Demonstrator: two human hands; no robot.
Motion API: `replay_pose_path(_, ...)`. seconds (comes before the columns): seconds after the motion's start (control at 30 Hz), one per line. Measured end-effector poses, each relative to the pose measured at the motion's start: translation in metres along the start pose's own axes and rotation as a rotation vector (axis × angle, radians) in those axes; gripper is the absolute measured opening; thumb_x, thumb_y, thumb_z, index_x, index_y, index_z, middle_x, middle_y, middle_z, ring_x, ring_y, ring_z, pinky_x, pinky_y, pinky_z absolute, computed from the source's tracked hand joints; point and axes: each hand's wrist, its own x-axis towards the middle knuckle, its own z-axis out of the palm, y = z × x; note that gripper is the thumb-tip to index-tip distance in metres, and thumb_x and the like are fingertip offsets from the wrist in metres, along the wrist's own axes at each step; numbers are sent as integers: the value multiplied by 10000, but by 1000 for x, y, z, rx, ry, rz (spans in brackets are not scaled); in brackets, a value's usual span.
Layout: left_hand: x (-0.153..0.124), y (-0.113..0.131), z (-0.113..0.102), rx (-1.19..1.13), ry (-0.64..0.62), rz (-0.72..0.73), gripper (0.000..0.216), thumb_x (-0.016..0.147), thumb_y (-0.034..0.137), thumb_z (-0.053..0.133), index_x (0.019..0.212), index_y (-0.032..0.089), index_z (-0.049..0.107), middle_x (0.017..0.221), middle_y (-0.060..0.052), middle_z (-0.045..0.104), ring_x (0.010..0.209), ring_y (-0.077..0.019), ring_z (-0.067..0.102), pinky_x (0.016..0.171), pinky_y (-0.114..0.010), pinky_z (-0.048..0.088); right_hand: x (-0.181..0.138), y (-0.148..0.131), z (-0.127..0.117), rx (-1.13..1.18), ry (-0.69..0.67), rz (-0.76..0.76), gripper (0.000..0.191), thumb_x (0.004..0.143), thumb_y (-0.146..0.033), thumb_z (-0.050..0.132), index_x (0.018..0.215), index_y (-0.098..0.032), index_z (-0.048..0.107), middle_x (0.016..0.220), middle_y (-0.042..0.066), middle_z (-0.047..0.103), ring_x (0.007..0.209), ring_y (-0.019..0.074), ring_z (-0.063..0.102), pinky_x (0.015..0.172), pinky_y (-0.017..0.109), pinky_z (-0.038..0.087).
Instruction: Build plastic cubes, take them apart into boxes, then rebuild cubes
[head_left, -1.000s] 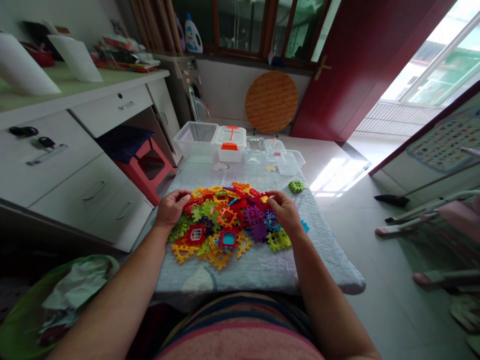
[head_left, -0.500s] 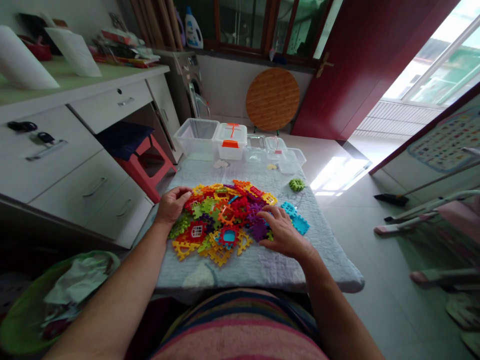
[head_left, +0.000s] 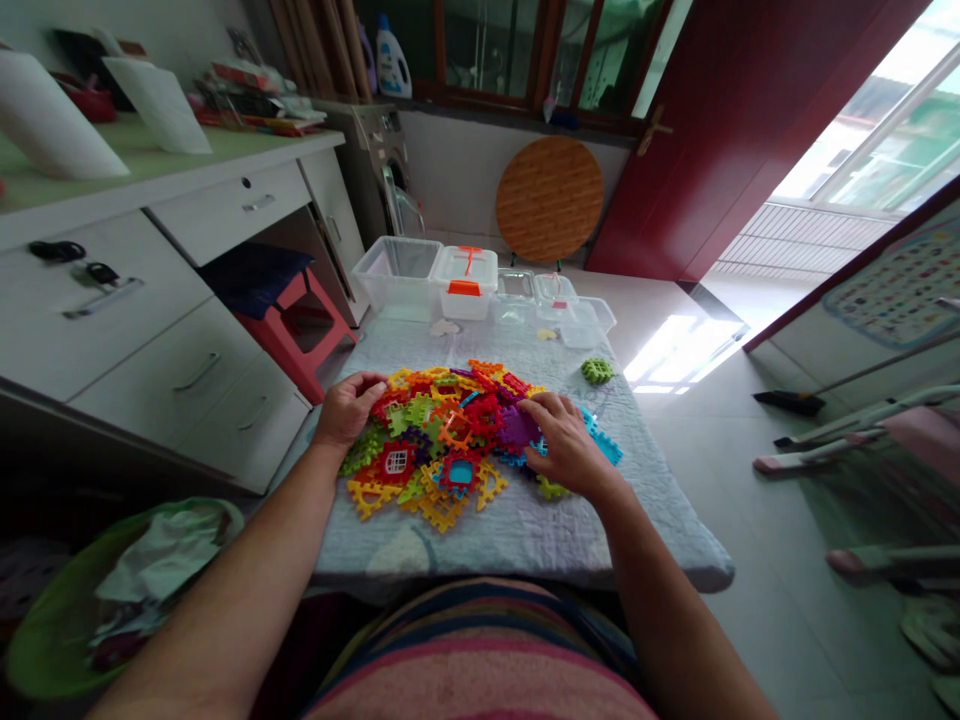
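A pile of colourful interlocking plastic building pieces point(head_left: 439, 425) covers the middle of the cloth-covered table. My left hand point(head_left: 349, 410) rests at the pile's left edge, thumb and fingers pressed together; what lies between them is hidden. At the right side, my right hand point(head_left: 568, 445) has thumb and fingers closed on a purple square piece point(head_left: 516, 428). Blue pieces point(head_left: 606, 445) show beyond that hand, and a lime-green piece point(head_left: 552, 487) lies just below it. Near the front are a red frame piece with a blue centre point(head_left: 460, 472) and yellow pieces point(head_left: 444, 512).
A green assembled block point(head_left: 597, 371) sits apart at the table's right. Along the far edge stand an open clear bin point(head_left: 397, 270), a lidded box with orange clips point(head_left: 466, 285) and smaller clear containers point(head_left: 555, 292). A red stool point(head_left: 300, 335) is on the left.
My right hand's fingers have closed on a purple piece and turned it up at the pile's right side. Blue and lime-green pieces near it show more. My left hand stays in place.
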Motion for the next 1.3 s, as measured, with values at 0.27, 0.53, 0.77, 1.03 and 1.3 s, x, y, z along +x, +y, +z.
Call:
replay_pose_path(0.27,-1,3,0,-5,1,2,302,711,410,686,889,168,720,837,-36,729,765,-186,651,761,-277,507,26,9,11,-73,-153,67,552,755,-288,618,1296,-189,583,1197,123,538,1090,288,466,987,444,395)
replay_pose_path(0.53,-4,11,1,13,9,-9,300,700,413,675,867,168,715,829,-33,727,767,-185,646,781,-284,512,29,7,16,-14,-161,-17,601,750,-192,629,1345,-232,554,1332,108,521,1187,277,440,1032,429,374)
replay_pose_path(0.77,-6,14,1,16,9,-15,321,688,427,677,871,165,711,830,-40,728,787,-200,651,784,-292,512,39,8,4,-33,-268,-145,642,737,-108,607,1360,-249,536,1371,76,537,1228,272,453,1031,420,376)
replay_pose_path(1.03,-5,12,0,25,-2,-24,342,686,443,691,888,168,715,829,-41,722,770,-203,642,751,-293,508,46,16,-7,-105,-241,-157,486,713,-237,669,1190,-179,598,1150,113,589,1047,263,515,946,406,428)
replay_pose_path(1.3,-1,4,-3,47,-26,-8,321,705,441,695,902,189,721,859,-31,737,799,-206,656,759,-280,510,78,107,-31,-280,-138,118,492,725,-259,654,1201,-147,600,1151,133,593,1045,286,522,912,386,423)
